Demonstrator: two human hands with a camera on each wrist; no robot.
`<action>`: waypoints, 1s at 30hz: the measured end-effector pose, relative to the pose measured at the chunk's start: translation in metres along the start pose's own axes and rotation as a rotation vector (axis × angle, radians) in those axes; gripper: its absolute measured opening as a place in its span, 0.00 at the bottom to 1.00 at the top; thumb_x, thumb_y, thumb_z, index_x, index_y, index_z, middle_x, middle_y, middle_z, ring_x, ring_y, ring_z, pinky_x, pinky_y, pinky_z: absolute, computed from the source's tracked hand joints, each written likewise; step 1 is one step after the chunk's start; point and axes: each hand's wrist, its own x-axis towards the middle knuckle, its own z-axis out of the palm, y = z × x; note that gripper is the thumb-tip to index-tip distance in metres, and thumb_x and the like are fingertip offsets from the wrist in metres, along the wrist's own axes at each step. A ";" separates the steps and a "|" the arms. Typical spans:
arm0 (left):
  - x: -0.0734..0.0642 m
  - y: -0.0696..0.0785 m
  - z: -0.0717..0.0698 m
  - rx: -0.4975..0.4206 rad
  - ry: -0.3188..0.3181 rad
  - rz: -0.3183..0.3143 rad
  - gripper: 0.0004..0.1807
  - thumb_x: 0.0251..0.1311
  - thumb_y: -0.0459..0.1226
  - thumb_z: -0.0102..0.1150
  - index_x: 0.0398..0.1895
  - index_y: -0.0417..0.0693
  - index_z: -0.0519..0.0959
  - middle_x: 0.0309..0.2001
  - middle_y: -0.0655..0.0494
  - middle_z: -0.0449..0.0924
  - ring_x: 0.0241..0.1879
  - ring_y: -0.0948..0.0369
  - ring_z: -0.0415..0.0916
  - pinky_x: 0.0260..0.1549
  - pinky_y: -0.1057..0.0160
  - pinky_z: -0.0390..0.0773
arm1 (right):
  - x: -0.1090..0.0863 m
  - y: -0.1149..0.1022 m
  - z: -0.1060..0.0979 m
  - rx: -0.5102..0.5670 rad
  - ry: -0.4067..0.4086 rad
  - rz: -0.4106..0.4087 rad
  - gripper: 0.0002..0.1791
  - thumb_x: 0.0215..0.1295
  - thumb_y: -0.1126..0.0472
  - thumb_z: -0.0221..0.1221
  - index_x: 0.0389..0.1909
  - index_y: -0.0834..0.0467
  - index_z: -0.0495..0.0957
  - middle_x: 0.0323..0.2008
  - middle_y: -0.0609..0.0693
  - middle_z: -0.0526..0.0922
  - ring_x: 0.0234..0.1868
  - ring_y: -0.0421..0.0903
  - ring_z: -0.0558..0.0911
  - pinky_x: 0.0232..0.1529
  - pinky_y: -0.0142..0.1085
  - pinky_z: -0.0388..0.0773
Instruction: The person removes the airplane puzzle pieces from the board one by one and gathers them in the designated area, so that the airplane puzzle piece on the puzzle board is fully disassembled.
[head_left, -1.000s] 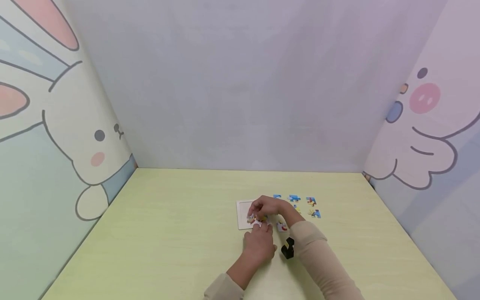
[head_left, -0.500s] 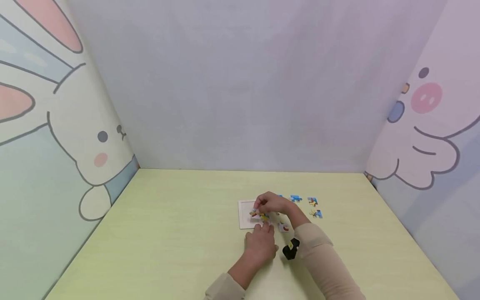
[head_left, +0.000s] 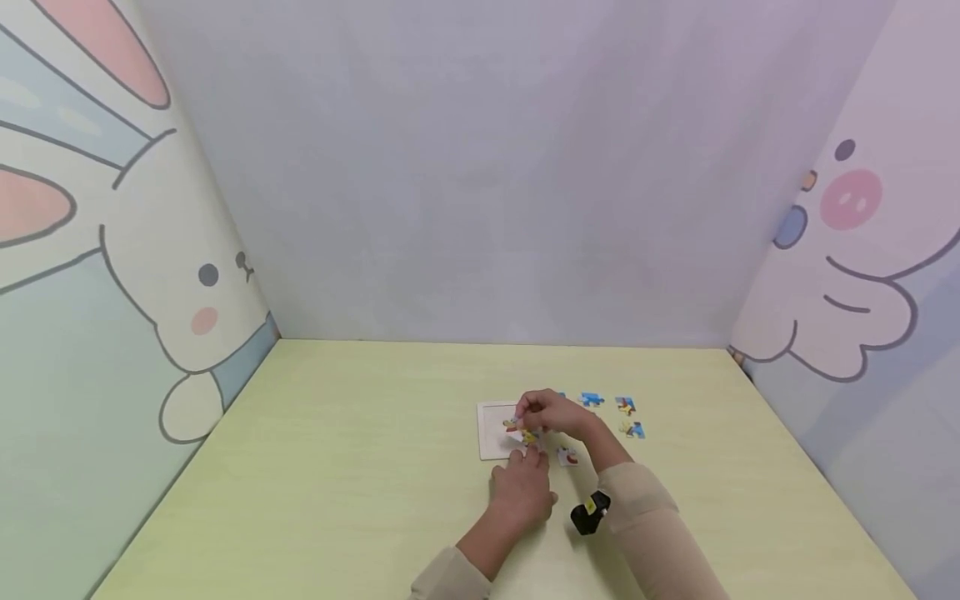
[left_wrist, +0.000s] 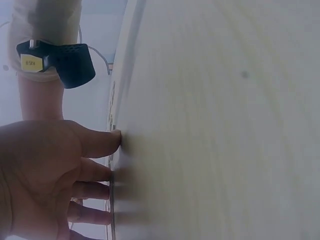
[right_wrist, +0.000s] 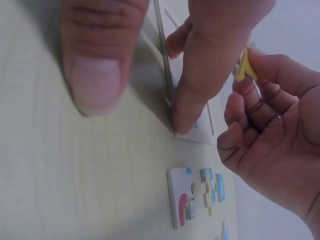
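Between the thumb and fingers of my right hand point(head_left: 557, 414) a jigsaw puzzle piece point(right_wrist: 245, 67) with yellow on it is pinched, tilted up over the white puzzle frame point(head_left: 489, 432). Another yellow-printed piece point(head_left: 529, 437) shows in the frame's front right part. My left hand point(head_left: 522, 490) lies at the near side of the frame, fingers extended and fingertips on its front edge. In the right wrist view, the left thumb point(right_wrist: 97, 75) and a finger beside the frame's corner fill the upper left. The left wrist view shows the left palm point(left_wrist: 40, 175) side-on against the tabletop.
Right of the frame lie several loose jigsaw pieces, among them a blue one point(head_left: 591, 400), a red-and-blue one point(head_left: 626, 406) and a white-and-red one point(head_left: 567, 457). A black wrist camera point(head_left: 590, 512) is strapped to the right forearm. Cartoon-printed walls surround the pale table point(head_left: 337, 467).
My right hand has raised the pinched piece from low over the frame and drawn it slightly right, while its forearm swung right and nearer. The left hand keeps its place at the frame edge.
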 end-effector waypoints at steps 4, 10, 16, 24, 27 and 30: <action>-0.001 0.000 0.000 -0.009 0.004 -0.007 0.33 0.54 0.57 0.59 0.60 0.50 0.72 0.58 0.57 0.68 0.50 0.57 0.65 0.31 0.52 0.72 | -0.009 0.001 0.001 -0.001 0.040 -0.011 0.06 0.63 0.65 0.54 0.37 0.59 0.78 0.30 0.50 0.79 0.24 0.47 0.66 0.25 0.38 0.65; -0.001 0.001 0.000 0.001 0.011 -0.003 0.34 0.54 0.57 0.59 0.61 0.50 0.71 0.59 0.57 0.68 0.51 0.57 0.65 0.31 0.53 0.72 | -0.025 0.005 -0.004 -0.033 0.123 -0.040 0.08 0.63 0.60 0.59 0.37 0.59 0.81 0.32 0.50 0.80 0.26 0.48 0.71 0.26 0.41 0.68; 0.000 0.001 0.001 0.008 0.012 0.000 0.34 0.54 0.57 0.58 0.62 0.51 0.70 0.60 0.57 0.67 0.49 0.57 0.66 0.31 0.53 0.71 | -0.044 0.011 -0.015 -0.081 0.206 -0.019 0.09 0.61 0.57 0.61 0.36 0.59 0.84 0.32 0.50 0.82 0.30 0.49 0.77 0.30 0.46 0.71; 0.003 -0.002 0.002 -0.014 0.011 0.018 0.33 0.53 0.57 0.59 0.59 0.52 0.72 0.55 0.57 0.68 0.47 0.57 0.66 0.33 0.54 0.72 | -0.067 0.012 -0.023 -0.076 0.253 0.031 0.10 0.60 0.59 0.62 0.37 0.61 0.83 0.33 0.51 0.83 0.33 0.48 0.79 0.34 0.49 0.72; 0.004 -0.004 0.004 -0.014 0.012 0.024 0.33 0.53 0.58 0.59 0.59 0.52 0.72 0.55 0.57 0.68 0.47 0.57 0.66 0.33 0.55 0.72 | -0.074 0.015 -0.026 -0.076 0.251 0.046 0.10 0.59 0.60 0.62 0.37 0.61 0.83 0.33 0.51 0.83 0.32 0.47 0.78 0.33 0.45 0.72; 0.004 -0.006 0.002 -0.017 0.012 0.030 0.33 0.52 0.57 0.60 0.59 0.52 0.72 0.56 0.57 0.68 0.48 0.56 0.66 0.34 0.54 0.72 | -0.079 0.018 -0.030 -0.085 0.240 0.045 0.10 0.60 0.62 0.62 0.39 0.63 0.82 0.35 0.52 0.83 0.31 0.46 0.76 0.32 0.42 0.72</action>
